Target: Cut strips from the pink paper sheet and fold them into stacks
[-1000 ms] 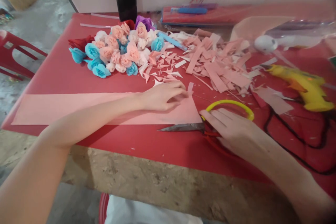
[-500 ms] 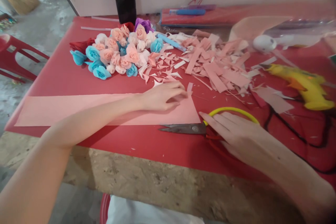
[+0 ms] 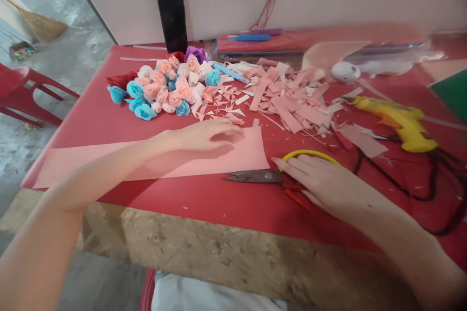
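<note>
My left hand point(image 3: 206, 134) lies flat with its fingers stretched out on the right end of a long pink paper sheet point(image 3: 91, 161) spread across the red table point(image 3: 219, 201). My right hand point(image 3: 323, 183) rests palm down, fingers together and extended, over the handles of a pair of scissors point(image 3: 255, 176). The scissors lie on the table just below the sheet's right corner, blades closed and pointing left, one yellow loop handle point(image 3: 310, 154) showing above my fingers.
A pile of pink, white, blue and purple paper roses point(image 3: 164, 87) sits at the back left. Pink paper scraps point(image 3: 288, 97) litter the middle. A yellow glue gun point(image 3: 399, 121) with a black cord point(image 3: 419, 194) lies at right. A red chair point(image 3: 22, 97) stands left of the table.
My left hand has gone from a pinch at the sheet's top corner to lying flat on it. The camera has tilted up. My right hand stays on the scissors.
</note>
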Motion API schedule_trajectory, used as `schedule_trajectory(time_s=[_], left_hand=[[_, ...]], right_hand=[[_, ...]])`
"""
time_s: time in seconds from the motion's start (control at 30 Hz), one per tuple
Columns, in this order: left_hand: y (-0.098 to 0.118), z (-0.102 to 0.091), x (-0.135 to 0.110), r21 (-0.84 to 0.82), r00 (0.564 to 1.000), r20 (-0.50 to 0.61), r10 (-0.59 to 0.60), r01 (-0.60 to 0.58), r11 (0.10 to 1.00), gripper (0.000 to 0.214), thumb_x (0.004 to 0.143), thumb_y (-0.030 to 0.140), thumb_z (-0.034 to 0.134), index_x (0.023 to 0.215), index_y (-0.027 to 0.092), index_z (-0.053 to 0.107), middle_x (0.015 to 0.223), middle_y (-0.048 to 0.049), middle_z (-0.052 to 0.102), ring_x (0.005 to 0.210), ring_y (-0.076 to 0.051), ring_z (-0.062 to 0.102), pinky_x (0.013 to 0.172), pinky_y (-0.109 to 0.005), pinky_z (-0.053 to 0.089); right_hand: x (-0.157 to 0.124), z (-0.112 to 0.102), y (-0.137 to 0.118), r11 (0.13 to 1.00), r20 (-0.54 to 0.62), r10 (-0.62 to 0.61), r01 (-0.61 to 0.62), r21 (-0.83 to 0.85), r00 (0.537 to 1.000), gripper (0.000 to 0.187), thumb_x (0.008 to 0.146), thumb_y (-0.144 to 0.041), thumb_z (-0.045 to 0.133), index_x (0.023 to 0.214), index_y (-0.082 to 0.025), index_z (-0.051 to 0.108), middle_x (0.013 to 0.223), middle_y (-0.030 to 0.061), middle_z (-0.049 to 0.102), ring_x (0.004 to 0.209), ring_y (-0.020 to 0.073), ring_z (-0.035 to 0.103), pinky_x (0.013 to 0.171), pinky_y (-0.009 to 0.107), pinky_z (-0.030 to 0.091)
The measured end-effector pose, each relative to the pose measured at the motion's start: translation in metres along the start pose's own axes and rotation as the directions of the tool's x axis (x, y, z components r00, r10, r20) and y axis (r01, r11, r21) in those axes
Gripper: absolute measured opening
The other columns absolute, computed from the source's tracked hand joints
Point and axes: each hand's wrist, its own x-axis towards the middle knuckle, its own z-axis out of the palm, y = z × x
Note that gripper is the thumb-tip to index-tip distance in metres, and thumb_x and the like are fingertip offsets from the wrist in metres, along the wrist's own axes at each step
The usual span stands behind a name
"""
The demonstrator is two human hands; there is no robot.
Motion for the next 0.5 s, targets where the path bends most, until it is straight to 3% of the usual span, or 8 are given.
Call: schedule_trajectory(time_s=[0.27, 0.4, 0.5], left_hand=[[0.002, -0.012, -0.038, 0.121, 0.999, 0.023, 0.036, -0.039, 0.992, 0.016, 0.087, 0.021, 0.049, 0.091, 0.019, 0.064, 0.103, -0.0071, 0.062, 0.095, -0.017, 0.056, 0.089, -0.031, 0.041], [-0.003, -0.004, -0.043, 0.129, 0.996, -0.079, 0.027, -0.016, 0.992, 0.018, 0.088, 0.026, 0.049, 0.094, 0.018, 0.064, 0.103, -0.0085, 0.062, 0.095, -0.017, 0.055, 0.088, -0.031, 0.041], [-0.003, 0.002, -0.039, 0.133, 0.996, -0.084, 0.005, 0.006, 0.991, 0.018, 0.089, 0.027, 0.049, 0.097, 0.020, 0.064, 0.105, -0.0074, 0.061, 0.097, -0.017, 0.055, 0.089, -0.031, 0.041]], right_hand=[[0.003, -0.005, -0.001, 0.999, -0.028, -0.021, 0.020, -0.044, 0.999, 0.047, 0.070, 0.001, 0.036, 0.111, -0.006, 0.057, 0.090, 0.0100, 0.068, 0.082, 0.0191, 0.061, 0.074, 0.031, 0.050], [0.006, -0.010, -0.004, 0.989, -0.018, -0.033, 0.030, -0.148, 0.999, 0.049, 0.067, 0.002, 0.036, 0.111, -0.003, 0.057, 0.084, 0.0107, 0.066, 0.074, 0.0206, 0.060, 0.067, 0.032, 0.049], [0.008, -0.014, -0.004, 0.978, -0.018, -0.009, 0.005, -0.209, 1.000, 0.053, 0.066, 0.002, 0.035, 0.114, -0.001, 0.055, 0.081, 0.0120, 0.065, 0.072, 0.0217, 0.059, 0.064, 0.033, 0.048]])
